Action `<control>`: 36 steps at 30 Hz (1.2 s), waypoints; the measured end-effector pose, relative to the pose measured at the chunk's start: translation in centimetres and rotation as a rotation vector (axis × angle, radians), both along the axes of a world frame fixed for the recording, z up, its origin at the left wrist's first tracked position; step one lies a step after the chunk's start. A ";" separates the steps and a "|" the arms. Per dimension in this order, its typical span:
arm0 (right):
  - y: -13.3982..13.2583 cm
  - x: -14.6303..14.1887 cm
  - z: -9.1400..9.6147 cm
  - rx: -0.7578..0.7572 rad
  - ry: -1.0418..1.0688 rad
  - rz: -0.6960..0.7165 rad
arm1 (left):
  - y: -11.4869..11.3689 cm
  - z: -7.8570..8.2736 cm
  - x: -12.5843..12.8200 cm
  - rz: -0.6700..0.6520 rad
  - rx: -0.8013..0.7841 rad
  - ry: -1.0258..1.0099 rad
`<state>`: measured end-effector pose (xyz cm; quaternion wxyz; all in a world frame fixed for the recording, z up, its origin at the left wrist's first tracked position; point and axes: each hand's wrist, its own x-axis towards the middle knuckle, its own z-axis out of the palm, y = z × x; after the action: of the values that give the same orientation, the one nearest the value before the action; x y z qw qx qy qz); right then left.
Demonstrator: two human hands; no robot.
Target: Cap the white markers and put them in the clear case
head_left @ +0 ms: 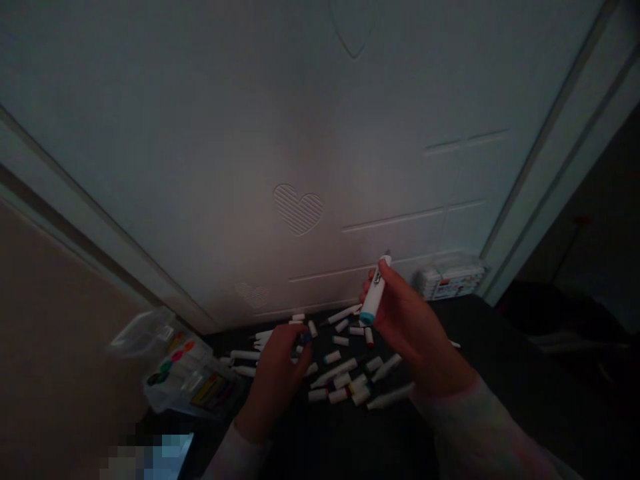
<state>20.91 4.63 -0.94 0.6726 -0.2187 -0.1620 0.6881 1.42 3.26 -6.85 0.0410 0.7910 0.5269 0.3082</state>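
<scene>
My right hand [407,323] is closed around a white marker [373,293] with a teal end. The marker is tilted, its uncapped tip pointing up and away, above the dark table. Lower and to the left, my left hand [277,373] pinches a small marker cap [306,337] with a blue end, mostly hidden by the fingers. Loose white caps [341,341] with coloured ends lie between and beyond the hands. Several uncapped white markers [334,373] are scattered among them, and more markers [245,355] lie left of my left hand, partly covered by it.
At the left stands a clear plastic case [190,380], lid raised, with a few coloured-end markers inside. A white patterned package [451,277] sits at the back right. Behind the dark table [480,333] rises a pale panel [225,167] with embossed hearts. A screen-like object [173,457] is at lower left.
</scene>
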 end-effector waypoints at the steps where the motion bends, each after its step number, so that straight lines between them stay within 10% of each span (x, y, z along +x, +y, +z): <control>1: 0.0 -0.3 -0.2 0.005 -0.017 0.000 | 0.3 -1.2 -0.7 0.049 -0.007 0.029; 10: 0.6 -0.8 -1.3 -0.027 -0.200 -0.073 | 2.8 -2.9 -1.6 0.019 -0.300 0.420; 28: 1.5 -5.0 -5.6 -0.122 -0.538 -0.032 | 3.6 -4.8 -1.7 -0.023 -0.369 0.398; 36: 1.4 -3.1 -3.9 -0.032 -0.647 -0.126 | 2.1 -4.4 0.4 -0.140 -0.304 0.371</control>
<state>17.77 6.01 -4.85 0.6241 -0.4462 -0.3427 0.5422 1.78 5.33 -11.21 0.0834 0.8533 0.5098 0.0715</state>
